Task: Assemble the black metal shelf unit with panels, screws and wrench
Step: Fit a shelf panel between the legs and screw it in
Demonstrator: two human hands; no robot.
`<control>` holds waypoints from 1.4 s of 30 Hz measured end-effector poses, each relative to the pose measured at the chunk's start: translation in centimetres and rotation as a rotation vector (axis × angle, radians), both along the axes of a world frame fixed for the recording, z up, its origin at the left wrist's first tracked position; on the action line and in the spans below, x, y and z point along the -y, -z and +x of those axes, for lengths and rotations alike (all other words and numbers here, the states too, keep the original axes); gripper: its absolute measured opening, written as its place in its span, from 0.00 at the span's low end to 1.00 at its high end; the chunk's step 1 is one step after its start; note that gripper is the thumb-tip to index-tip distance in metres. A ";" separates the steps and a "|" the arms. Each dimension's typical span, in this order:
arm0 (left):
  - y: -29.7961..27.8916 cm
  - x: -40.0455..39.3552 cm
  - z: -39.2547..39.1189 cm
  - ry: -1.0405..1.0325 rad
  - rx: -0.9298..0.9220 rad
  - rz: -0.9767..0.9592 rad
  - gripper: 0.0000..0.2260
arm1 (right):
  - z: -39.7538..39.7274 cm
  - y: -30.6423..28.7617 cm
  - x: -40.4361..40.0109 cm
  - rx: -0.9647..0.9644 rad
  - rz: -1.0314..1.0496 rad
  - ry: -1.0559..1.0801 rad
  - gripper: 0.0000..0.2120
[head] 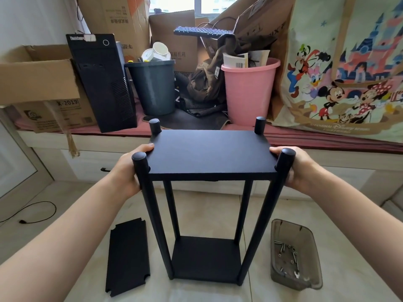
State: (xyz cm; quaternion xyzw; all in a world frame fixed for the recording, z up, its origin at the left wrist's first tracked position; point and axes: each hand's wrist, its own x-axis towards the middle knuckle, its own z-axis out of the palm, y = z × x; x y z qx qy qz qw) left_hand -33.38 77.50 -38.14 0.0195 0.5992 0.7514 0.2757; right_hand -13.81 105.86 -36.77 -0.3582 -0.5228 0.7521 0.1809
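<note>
Presently the shelf unit [205, 214] stands upright on the floor directly ahead of the person, its long axis vertical, four posts rising from a bottom panel [206, 256] to a top panel [209, 151]; the top panel's long edge runs left to right, square to the viewer. The left hand [128, 168] grips the panel's left short edge, thumb lying on the upper face, fingers hidden underneath behind the near left post [150, 205]; the right hand [294, 168] grips the right short edge in like manner, behind the near right post [268, 205]. Both hands sit level and equally near; neither has the advantage.

A spare panel [127, 257] lies flat on the floor just left of the unit's base, apart from it; a grey tray [305, 234] holding screws [287, 253] and a small wrench [297, 275] lies to the right, also apart.

Judgement: the top panel appears seated between the posts but unfastened, so the right hand is better placed to reach the tray. Open floor shows near the viewer; the far side is hemmed by a ledge carrying boxes and bins.
</note>
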 end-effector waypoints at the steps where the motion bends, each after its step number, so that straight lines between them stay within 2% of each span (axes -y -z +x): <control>1: 0.1 0.0 -0.1 -0.003 0.002 -0.010 0.08 | 0.0 0.3 0.0 0.003 -0.008 0.009 0.05; 6: 0.5 0.0 -0.4 0.008 -0.004 -0.016 0.09 | 0.1 1.5 0.2 0.014 -0.030 0.021 0.18; 22: 2.7 -0.2 -0.9 0.008 -0.024 -0.054 0.05 | 0.2 3.2 -0.2 0.065 -0.001 -0.014 0.12; 42: 7.9 0.3 0.5 0.021 0.065 -0.070 0.08 | 0.8 7.2 0.5 0.163 -0.040 -0.068 0.08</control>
